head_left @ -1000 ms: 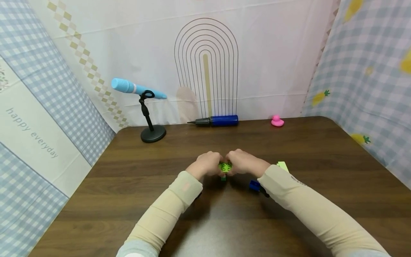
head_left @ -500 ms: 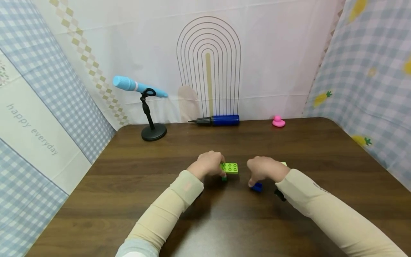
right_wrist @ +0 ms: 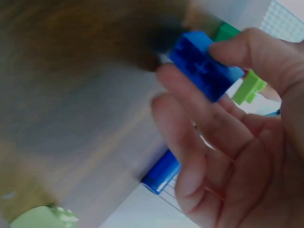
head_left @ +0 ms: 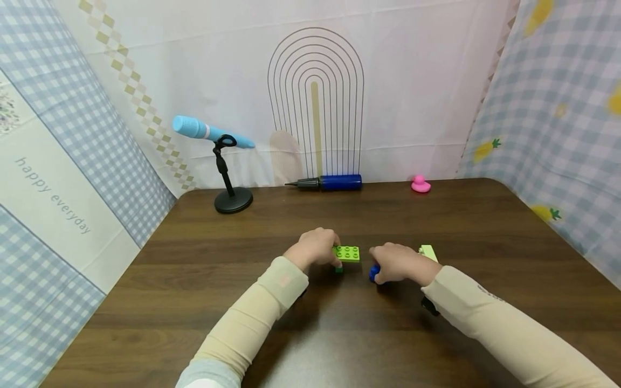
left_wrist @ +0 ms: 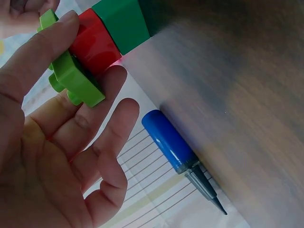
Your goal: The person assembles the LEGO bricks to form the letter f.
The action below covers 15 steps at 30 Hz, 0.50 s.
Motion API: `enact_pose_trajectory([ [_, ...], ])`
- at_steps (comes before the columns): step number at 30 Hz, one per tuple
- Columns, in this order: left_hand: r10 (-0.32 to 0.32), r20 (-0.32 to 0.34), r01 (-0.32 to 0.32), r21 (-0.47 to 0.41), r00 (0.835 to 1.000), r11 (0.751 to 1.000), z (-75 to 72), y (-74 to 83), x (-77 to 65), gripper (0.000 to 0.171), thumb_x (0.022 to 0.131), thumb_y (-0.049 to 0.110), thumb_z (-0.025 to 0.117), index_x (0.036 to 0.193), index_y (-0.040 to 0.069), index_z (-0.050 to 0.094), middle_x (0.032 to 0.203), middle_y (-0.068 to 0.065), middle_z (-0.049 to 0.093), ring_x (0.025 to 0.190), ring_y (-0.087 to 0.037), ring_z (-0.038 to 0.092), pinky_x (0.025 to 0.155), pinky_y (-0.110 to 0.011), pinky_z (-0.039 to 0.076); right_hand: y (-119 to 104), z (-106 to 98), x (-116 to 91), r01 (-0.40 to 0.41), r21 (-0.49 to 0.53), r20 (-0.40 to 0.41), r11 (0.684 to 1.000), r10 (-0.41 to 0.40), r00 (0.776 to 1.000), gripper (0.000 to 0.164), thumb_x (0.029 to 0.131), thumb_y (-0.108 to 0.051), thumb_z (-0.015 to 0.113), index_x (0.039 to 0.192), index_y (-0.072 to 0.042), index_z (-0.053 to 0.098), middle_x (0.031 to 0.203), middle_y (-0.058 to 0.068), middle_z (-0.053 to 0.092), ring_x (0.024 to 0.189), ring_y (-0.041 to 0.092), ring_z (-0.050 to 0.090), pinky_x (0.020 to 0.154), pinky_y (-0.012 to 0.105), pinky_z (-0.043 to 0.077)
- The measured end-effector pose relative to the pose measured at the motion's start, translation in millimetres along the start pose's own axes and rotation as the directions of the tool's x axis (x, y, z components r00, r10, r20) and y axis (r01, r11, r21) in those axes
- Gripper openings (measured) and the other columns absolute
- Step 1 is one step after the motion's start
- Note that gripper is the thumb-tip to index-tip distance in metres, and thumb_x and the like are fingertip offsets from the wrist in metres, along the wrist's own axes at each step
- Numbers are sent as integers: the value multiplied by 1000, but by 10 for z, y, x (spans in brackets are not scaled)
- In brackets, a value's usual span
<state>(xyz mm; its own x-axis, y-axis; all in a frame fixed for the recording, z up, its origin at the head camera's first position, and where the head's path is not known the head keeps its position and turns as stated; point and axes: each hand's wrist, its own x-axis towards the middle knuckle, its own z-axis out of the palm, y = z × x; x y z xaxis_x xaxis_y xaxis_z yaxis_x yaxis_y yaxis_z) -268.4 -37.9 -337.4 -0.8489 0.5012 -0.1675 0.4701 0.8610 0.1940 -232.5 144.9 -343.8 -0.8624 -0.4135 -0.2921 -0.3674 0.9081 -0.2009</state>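
Note:
My left hand (head_left: 316, 249) pinches a small stack of toy building bricks between thumb and fingers. On top is a lime green studded brick (head_left: 348, 254), jutting out to the right. The left wrist view shows a red brick (left_wrist: 96, 43) below it and a dark green brick (left_wrist: 124, 24) at the bottom, by the table. To the right, my right hand (head_left: 400, 263) grips a blue brick (right_wrist: 205, 65) between thumb and fingers, its hollow underside facing the right wrist camera. The blue brick and the stack are apart.
A pale green brick (head_left: 428, 252) lies behind my right wrist. Along the back of the brown table (head_left: 194, 280) are a light blue microphone (head_left: 194, 127), a black stand (head_left: 233, 200), a blue hand pump (head_left: 339, 182) and a pink duck (head_left: 420, 185). Patterned cloth hangs behind.
My right hand has let go of the stack, moved right to the blue brick and picked it up, then shifted slightly back. The left hand has stayed put with the stack.

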Motion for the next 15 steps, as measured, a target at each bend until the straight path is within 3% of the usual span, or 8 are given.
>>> enact_pose_trajectory([
  [4,1,0,-1,-6,1000,1000,-7,2,-9,30,66,34,74,89,17,65,73,8,54,68,-12,49,56,-30,38,11,61,-39,-24,-38,-69,999,22,997,51,71,-23,70,113,0,52,83,5,53,68,19,46,54,34,38],
  [9,1,-3,-1,-2,1000,1000,-6,6,-7,27,66,34,74,86,18,65,72,8,54,68,-12,48,56,-30,38,-10,163,-127,-9,-120,-128,993,-6,992,28,69,-29,71,82,-8,57,68,2,49,59,18,43,47,34,35],
  [11,1,-6,-1,2,1000,1000,-3,5,-3,26,66,34,75,84,18,64,71,8,54,67,-12,48,55,-30,38,-20,188,-160,-7,-131,-132,991,-11,991,30,67,-33,73,71,-11,53,62,0,45,55,17,42,45,33,34],
  [15,1,-6,-1,0,1000,1000,-2,2,3,25,65,34,75,81,18,64,71,7,54,67,-13,48,55,-30,38,-11,163,-192,-6,-104,-111,995,-5,994,38,62,-39,76,68,-12,49,61,0,44,54,16,41,46,32,33],
])
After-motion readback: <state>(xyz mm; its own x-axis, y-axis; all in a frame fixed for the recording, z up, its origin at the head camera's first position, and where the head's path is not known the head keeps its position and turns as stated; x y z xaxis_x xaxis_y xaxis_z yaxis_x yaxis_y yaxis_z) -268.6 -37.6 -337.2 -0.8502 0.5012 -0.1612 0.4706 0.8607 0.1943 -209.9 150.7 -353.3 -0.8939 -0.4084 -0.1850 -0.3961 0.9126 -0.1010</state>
